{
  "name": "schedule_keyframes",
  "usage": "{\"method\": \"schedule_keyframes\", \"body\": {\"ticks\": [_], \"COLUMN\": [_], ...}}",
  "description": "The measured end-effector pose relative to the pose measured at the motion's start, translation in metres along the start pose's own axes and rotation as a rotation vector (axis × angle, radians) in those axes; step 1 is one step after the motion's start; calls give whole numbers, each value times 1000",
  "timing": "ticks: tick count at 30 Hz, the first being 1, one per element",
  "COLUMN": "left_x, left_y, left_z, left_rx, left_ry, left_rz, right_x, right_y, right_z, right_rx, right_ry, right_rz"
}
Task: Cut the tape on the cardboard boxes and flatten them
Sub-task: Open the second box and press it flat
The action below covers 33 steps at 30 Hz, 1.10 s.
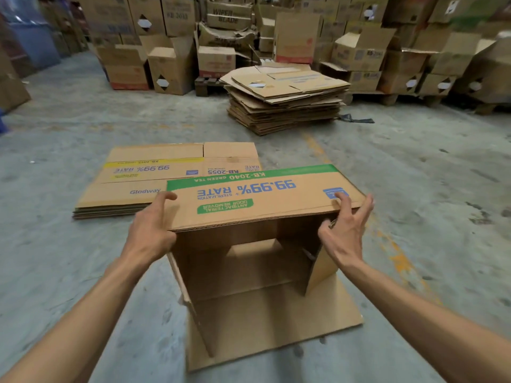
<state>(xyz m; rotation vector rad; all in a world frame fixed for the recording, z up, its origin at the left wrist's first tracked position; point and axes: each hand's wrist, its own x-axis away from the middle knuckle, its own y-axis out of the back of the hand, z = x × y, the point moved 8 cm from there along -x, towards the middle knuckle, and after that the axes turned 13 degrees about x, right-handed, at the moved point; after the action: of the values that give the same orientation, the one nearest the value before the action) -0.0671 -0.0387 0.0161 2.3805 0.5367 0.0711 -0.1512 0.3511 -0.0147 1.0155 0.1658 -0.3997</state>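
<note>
On the floor (414, 161) just before me stands the open box (249, 244); my left hand (150, 230) grips its top panel's left corner, my right hand (344, 230) spread at the right. Uneven pressure could skew it off the flattened stack (132, 189) beyond.

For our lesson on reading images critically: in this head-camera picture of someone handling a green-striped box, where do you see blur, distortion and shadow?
Head view: the wide lens bows the floor and the stacked boxes at the back; the far corners are smeared and soft; the print on the green-striped box stays sharp between left hand and right hand; its open inside is shadowed; the light is dim and even, without glare.
</note>
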Motion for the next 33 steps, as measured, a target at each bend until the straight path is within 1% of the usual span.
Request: {"method": "schedule_keyframes", "body": {"ticks": [3,6,9,10,11,13,14,15,19,23,25,27,28,29,30,31,32,33], "left_x": [-15,-32,-40,-41,-42,-41,-41,-40,-30,-21,-19,-15,-14,-18,-27,-39,-50,-62], "left_y": [6,11,10,12,13,13,12,12,8,9,11,6,6,7,9,11,13,10], "left_z": [11,22,24,25,26,26,27,26,22,14,18,28,31,38,48,56,63,72], "left_rx": [49,118,179,186,189,154,124,97,141,220,289,444,596,794,947,1030,976,894], "left_ry": [-22,-5,-8,-7,-8,-18,-28,-43,-77,-150,-139,-60,-4,81,173,222,240,255], "left_rz": [30,105,204,203,190,165,145,117,51,40,100,272,356,375,330,264,191,150], "right_x": [6,5,-6,-10,-16,-23,-26,-27,-26,-33,-28,-18,-14,-8,-3,1,5,7], "right_y": [1,23,46,51,53,50,46,42,26,-1,-14,-26,-32,-39,-46,-52,-56,-57], "right_z": [3,-9,-34,-44,-53,-62,-61,-57,-11,50,84,116,130,141,150,157,160,162], "right_rx": [-59,-22,60,150,296,637,759,819,740,712,688,672,656,640,629,627,626,618], "right_ry": [166,325,317,290,267,280,294,309,450,594,688,785,828,870,914,956,990,1007], "right_rz": [4,-13,-25,-33,-40,-43,-36,-33,-154,-111,-86,-60,-33,-4,18,29,18,-16]}}
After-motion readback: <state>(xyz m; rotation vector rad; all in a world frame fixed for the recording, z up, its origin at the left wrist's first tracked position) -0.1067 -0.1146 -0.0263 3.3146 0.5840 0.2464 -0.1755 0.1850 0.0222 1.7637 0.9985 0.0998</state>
